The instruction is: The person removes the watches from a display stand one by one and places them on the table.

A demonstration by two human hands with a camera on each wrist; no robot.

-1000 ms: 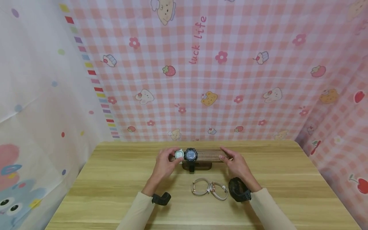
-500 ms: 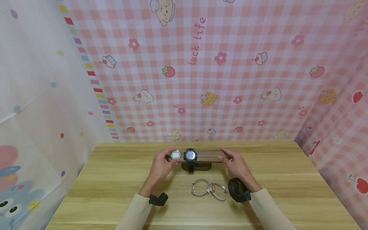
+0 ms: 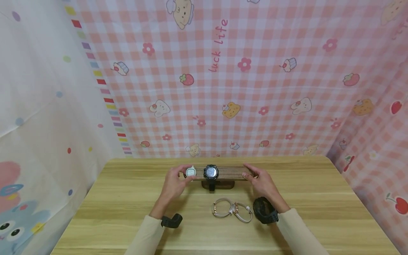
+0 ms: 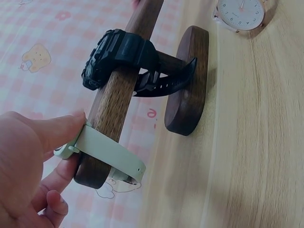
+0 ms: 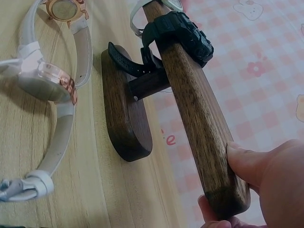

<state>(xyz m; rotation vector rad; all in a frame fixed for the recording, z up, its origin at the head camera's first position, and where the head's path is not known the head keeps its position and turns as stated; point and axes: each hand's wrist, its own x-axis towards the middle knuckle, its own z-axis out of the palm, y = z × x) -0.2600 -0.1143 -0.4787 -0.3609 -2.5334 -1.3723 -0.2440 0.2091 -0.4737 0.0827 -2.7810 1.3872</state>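
A dark wooden watch stand [image 3: 232, 173] with a horizontal bar and rounded base [image 4: 190, 90] stands on the table. Near the bar's left end, a pale green watch [image 3: 191, 171] is strapped round it. My left hand [image 3: 173, 182] pinches this watch between thumb and fingers, its strap [image 4: 111, 154] hanging below the bar. A chunky black digital watch [image 3: 211, 172] sits further along, left of the bar's middle, untouched. My right hand [image 3: 262, 180] grips the bar's right end, thumb [image 5: 247, 161] on the near side and fingertips beneath.
In front of the stand lie two watches with white straps and rose-gold cases, one [image 5: 45, 83] beside the other [image 5: 64, 9]. Black cameras are worn on the left wrist [image 3: 172, 221] and right wrist [image 3: 266, 212]. A pink checked cloth [image 3: 204, 88] hangs behind the table.
My left hand has slid the pale green watch leftward along the bar, away from the black watch, towards the left end. The right hand keeps its grip in the same place.
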